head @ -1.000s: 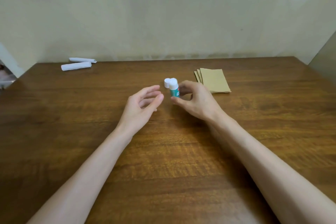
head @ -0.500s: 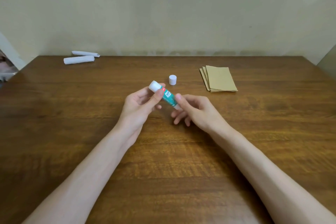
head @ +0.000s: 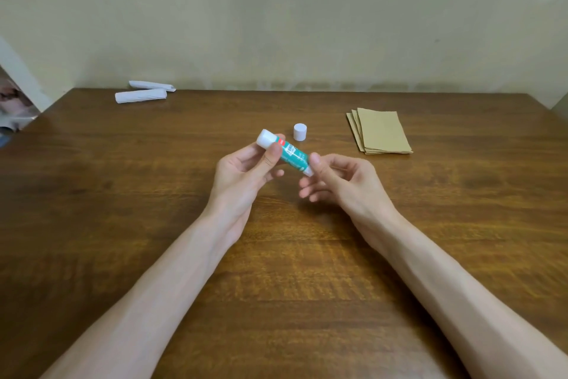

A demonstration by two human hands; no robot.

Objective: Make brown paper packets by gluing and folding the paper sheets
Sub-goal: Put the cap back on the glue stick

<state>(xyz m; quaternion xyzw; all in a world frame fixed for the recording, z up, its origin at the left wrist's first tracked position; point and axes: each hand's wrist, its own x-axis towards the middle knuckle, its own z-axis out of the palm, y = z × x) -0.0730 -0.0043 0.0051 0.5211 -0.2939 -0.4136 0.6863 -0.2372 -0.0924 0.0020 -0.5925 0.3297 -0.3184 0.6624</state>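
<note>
A green and white glue stick (head: 290, 155) is held above the middle of the wooden table (head: 123, 194), tilted with its white end up and to the left. My left hand (head: 246, 172) grips its upper part between thumb and fingers. My right hand (head: 338, 178) pinches its lower white end with thumb and forefinger. The glue stick's white cap (head: 300, 132) stands on the table just behind the hands. A small stack of brown paper sheets (head: 381, 132) lies flat at the back right.
Two white paper rolls (head: 141, 95) lie at the back left of the table near the wall. Some clutter shows past the table's left edge (head: 12, 114). The wall runs right behind the table.
A second ago my right hand alone held the glue stick upright by the cap. Now both hands hold it tilted, nearer to me, and the cap stands alone on the table.
</note>
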